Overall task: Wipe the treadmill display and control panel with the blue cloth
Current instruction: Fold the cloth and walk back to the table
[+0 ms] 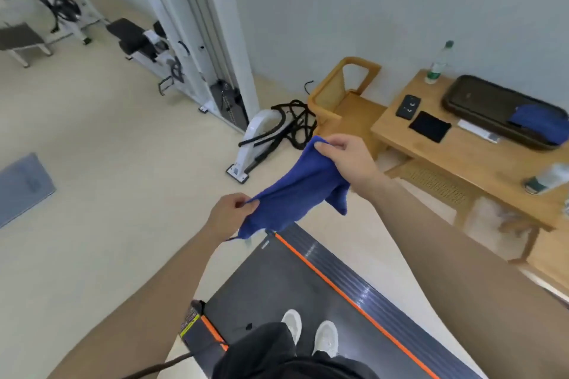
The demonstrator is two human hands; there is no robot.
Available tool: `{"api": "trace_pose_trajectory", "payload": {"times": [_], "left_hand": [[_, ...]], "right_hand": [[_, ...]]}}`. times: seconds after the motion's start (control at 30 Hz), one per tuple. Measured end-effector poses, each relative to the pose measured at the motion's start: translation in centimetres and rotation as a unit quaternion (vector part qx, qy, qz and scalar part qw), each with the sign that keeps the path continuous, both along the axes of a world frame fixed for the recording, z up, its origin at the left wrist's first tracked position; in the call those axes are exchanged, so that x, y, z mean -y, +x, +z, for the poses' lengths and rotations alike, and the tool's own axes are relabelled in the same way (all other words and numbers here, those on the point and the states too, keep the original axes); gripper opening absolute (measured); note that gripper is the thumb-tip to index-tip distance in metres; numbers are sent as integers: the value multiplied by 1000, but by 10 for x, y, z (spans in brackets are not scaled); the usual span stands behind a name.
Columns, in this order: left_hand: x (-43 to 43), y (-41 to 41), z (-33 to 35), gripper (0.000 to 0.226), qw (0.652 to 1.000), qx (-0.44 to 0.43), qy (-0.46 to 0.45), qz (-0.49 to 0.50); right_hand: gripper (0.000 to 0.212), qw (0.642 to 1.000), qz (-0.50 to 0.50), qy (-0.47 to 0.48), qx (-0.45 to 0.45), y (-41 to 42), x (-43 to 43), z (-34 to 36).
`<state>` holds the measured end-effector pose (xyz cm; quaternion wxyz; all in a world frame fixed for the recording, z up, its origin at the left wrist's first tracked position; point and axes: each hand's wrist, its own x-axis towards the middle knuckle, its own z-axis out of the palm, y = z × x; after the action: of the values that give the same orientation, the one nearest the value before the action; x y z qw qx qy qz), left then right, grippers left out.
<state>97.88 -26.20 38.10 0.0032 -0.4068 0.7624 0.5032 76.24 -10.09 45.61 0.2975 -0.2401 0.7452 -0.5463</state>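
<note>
A blue cloth (295,194) hangs stretched between both hands at the middle of the head view. My left hand (229,214) pinches its lower left corner. My right hand (345,157) grips its upper right edge. Below the cloth lies the treadmill (277,283), a flat dark belt with orange side stripes, and my feet in white shoes stand on it. No display or control panel shows clearly; the treadmill's front end is partly hidden behind the cloth.
A wooden table (468,160) at the right holds a dark tray (480,101) with another blue cloth (542,124), a phone (408,106), a black square pad (429,126) and a bottle (438,63). A wooden chair (345,98), a white machine (258,138) with black straps and gym equipment stand behind.
</note>
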Motion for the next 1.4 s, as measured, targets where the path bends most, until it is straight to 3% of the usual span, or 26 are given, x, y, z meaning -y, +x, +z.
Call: {"api": "trace_pose_trajectory", "payload": {"times": [0.1, 0.17, 0.27, 0.37, 0.47, 0.67, 0.8, 0.87, 0.97, 1.0, 1.07, 1.2, 1.33, 1.4], "left_hand": [[36, 27, 15, 40, 993, -39, 15, 112], [60, 40, 25, 39, 989, -53, 18, 139], [98, 56, 33, 47, 984, -44, 7, 171], [145, 72, 35, 50, 985, -10, 20, 171], [202, 86, 29, 35, 991, 31, 33, 126], [321, 91, 3, 9, 994, 23, 64, 85], [386, 63, -22, 10, 987, 56, -51, 139], [410, 42, -31, 13, 972, 132, -148, 126], [443, 7, -44, 22, 905, 242, -351, 13], [454, -5, -49, 23, 896, 227, -381, -10], [477, -32, -63, 21, 911, 188, -366, -19], [516, -99, -102, 11, 979, 57, -194, 20], [549, -190, -152, 9, 986, -39, -162, -20], [564, -237, -168, 8, 989, -92, -117, -22]], "right_hand": [[26, 996, -8, 4, 86, 7, 46, -13], [31, 986, -16, -3, 166, 12, 78, -23], [22, 973, -25, -21, 228, 19, 129, -33], [23, 976, -4, -49, 212, 19, 183, -41], [26, 982, 8, -42, 185, 18, 239, -49], [18, 978, -86, -27, 187, 17, 340, -60], [28, 980, -103, -19, 166, 18, 391, -78], [24, 981, -97, -9, 166, 16, 414, -87], [19, 981, -107, -14, 159, 3, 451, -106], [20, 981, -109, -18, 160, -3, 464, -115], [22, 980, -115, -22, 160, -16, 490, -136], [23, 985, -119, -21, 124, -44, 538, -192], [11, 996, -71, -49, 19, -80, 583, -251], [12, 992, -90, -91, 10, -103, 599, -269]]}}
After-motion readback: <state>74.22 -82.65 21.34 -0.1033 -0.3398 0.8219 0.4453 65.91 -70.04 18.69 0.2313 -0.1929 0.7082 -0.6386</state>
